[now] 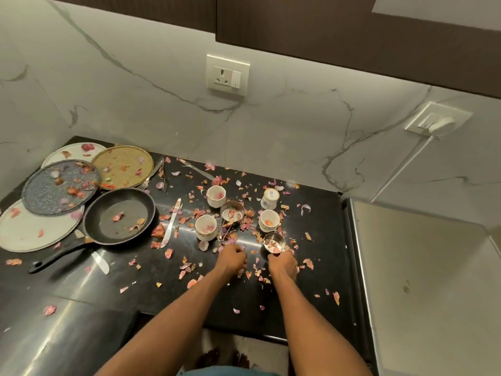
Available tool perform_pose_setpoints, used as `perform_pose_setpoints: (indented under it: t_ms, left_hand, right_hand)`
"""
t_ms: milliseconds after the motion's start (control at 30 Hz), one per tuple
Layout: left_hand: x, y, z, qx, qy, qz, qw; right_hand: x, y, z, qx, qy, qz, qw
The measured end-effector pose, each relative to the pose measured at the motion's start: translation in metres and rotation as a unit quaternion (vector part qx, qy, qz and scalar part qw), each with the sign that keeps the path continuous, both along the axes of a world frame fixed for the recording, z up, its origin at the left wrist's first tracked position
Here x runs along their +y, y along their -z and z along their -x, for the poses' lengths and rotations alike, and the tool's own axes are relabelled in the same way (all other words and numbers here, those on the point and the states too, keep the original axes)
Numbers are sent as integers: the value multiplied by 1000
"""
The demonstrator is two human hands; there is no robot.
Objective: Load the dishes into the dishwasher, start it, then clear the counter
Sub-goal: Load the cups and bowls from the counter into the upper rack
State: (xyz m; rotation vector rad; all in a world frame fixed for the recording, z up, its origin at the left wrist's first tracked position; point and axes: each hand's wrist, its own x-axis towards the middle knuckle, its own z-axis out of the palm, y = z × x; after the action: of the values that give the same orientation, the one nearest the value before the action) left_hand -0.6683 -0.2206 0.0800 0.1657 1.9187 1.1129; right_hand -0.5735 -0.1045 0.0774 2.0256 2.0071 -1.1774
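Black and glossy, the tabletop is littered with pink petals under a marble wall. Both hands reach over it, knuckles up. The right hand grasps the near rim of a small steel cup. The left hand is curled among the petals (whether it holds any, I cannot tell). Just beyond the hands stand 4 white cups and a steel measuring cup. Well to the left of the hands lie a black frying pan, a knife and 4 round plates.
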Motion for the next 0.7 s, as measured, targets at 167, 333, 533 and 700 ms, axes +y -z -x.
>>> perform_pose_setpoints:
  t_ms: [167,333,533,700]
  left_hand:
    - [-6,3,6,-30,2,-3,1000]
    - [-7,-1,9,-25,9,-15,1000]
    - [-8,-25,14,-30,-19,-100,994]
    - [-11,-40,16,-140,-19,-138,980]
  right_hand:
    - [-7,5,0,175,181,113,961]
    - [-27,9,-8,266,185,153,934]
    - [-45,-2,-27,328,27,38,944]
    - [-52,-14,-51,218,-160,-155,950]
